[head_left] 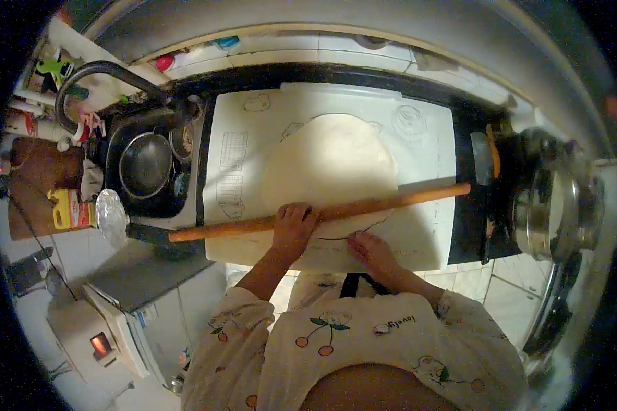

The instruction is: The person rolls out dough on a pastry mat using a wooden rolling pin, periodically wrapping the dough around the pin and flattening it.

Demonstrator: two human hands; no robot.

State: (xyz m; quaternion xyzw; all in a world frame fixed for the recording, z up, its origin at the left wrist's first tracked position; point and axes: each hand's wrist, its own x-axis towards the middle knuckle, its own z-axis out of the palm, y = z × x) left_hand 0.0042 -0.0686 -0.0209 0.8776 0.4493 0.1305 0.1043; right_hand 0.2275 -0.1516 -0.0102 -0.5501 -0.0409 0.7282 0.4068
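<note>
A wide round sheet of dough [329, 161] lies flat on a white printed mat [424, 161]. Across its near part rests a long wooden rolling pin [418, 197], slanting up towards the right, its ends reaching past both sides of the mat. My left hand [296, 225] is closed over the pin left of its middle, fingers bent on top. Below the pin, my right hand [369, 248] has its fingers pinched together at the dough's near edge. Part of the dough is covered by the pin and my left hand.
Left of the mat is a dark sink [120, 154] with a round strainer [146, 166] and a black tap [106, 68]. A yellow bottle [70, 209] stands beyond it. Metal pots [552, 214] stand at the right. A tiled wall [281, 58] runs along the back.
</note>
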